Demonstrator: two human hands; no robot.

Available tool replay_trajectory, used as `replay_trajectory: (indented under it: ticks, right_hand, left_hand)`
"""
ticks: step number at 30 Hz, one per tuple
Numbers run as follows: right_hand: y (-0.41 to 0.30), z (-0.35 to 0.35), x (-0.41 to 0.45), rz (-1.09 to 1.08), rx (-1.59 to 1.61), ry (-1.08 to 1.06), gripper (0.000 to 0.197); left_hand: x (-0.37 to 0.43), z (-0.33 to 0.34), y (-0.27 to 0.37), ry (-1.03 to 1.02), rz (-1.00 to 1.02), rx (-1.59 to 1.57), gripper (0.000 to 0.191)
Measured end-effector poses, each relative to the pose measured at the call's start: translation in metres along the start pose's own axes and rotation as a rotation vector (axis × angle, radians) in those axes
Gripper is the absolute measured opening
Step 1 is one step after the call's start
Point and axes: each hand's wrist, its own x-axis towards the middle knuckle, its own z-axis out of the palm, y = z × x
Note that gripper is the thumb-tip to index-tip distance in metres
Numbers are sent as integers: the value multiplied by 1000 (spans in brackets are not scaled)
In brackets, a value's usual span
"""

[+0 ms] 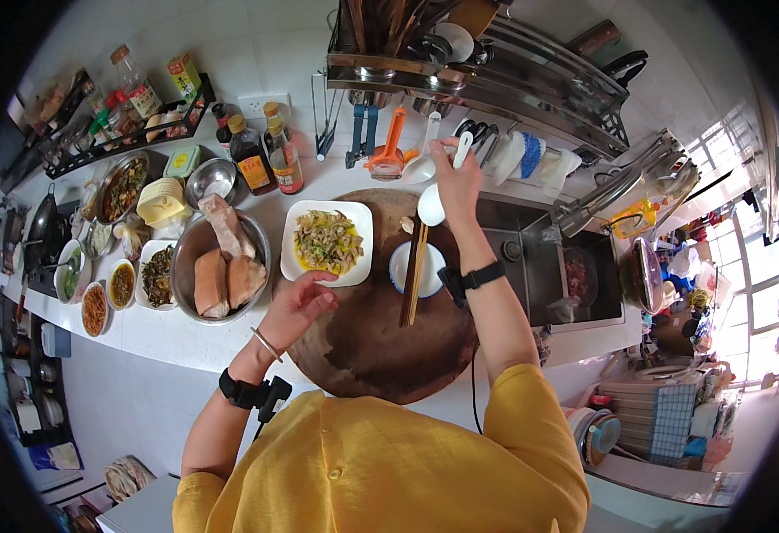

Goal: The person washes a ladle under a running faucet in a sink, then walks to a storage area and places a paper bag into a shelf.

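Observation:
My right hand (459, 176) is raised near the rack, its fingers closed on a white spoon (432, 205) whose bowl hangs down. Beneath it a white bowl with a blue rim (399, 266) stands on a round wooden chopping board (389, 353), with wooden chopsticks (418, 276) lying across it. My left hand (306, 303), empty and with fingers loosely bent, hovers by the lower edge of a square white plate (289, 256) that holds chopped meat and greens. A steel basin (179, 293) with large pieces of raw pork (212, 283) stands left of it.
Along the left counter are several filled dishes and an empty steel bowl (210, 180). Sauce bottles (252, 160) stand by the wall. An orange peeler (387, 156) and another white spoon (421, 163) hang below a metal rack (536, 100). At right is a steel sink (529, 286).

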Motion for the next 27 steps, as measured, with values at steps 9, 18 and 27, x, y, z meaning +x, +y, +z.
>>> replay_trajectory:
  ticks: [9,18,27]
  right_hand:
    - [17,28,18,-32,-218,24,31]
    - [-83,-18,-41,32,-128,-494,28]
    - [-73,-10,-83,-67,89,-791,45]
  left_hand:
    - [4,5,1,-39,2,29,21]
    - [19,23,18,426,369,436,40]
    - [20,28,35,180,38,814,25]
